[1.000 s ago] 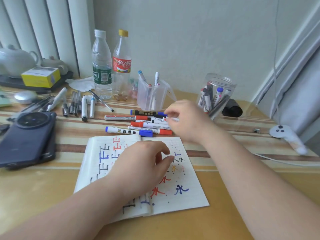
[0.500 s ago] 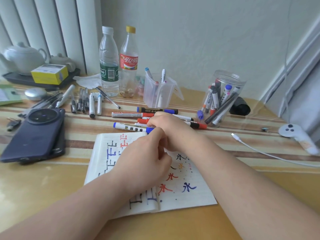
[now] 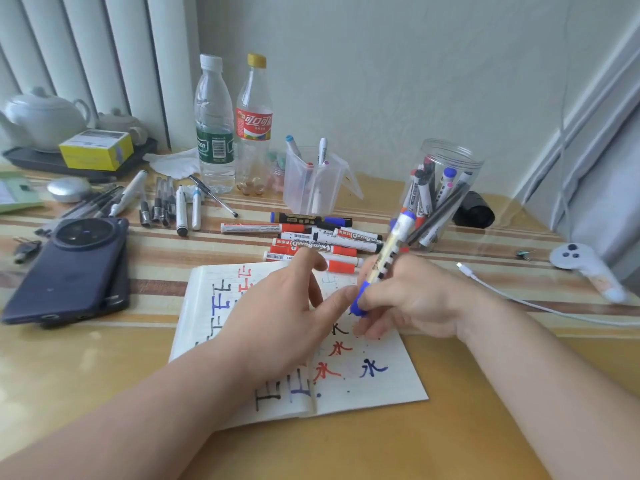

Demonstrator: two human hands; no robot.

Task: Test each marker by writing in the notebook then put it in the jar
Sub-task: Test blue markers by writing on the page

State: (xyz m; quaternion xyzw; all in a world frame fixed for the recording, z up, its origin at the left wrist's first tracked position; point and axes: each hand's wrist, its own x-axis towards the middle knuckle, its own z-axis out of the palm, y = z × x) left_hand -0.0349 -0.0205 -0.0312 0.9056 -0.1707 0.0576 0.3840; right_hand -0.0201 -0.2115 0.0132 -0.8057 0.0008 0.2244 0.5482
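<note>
An open notebook (image 3: 377,386) with red, blue and black characters lies in front of me. My right hand (image 3: 412,299) grips a blue-capped marker (image 3: 389,249) above the page, its blue cap pointing down and left. My left hand (image 3: 280,317) rests over the notebook, fingers spread, its thumb touching the blue cap. A pile of red, blue and black markers (image 3: 318,242) lies just beyond the notebook. The clear plastic jar (image 3: 446,188) stands behind to the right, holding several markers.
A clear pen cup (image 3: 313,188), two bottles (image 3: 214,126), a row of pens (image 3: 166,206), a dark phone (image 3: 72,268), a teapot on a tray (image 3: 41,116) and a yellow box sit at the back left. A white cable (image 3: 519,299) and controller (image 3: 585,268) lie right.
My right hand picked a blue marker from the pile and raised it over the notebook. My left hand lifted off the page and brought its thumb to the cap.
</note>
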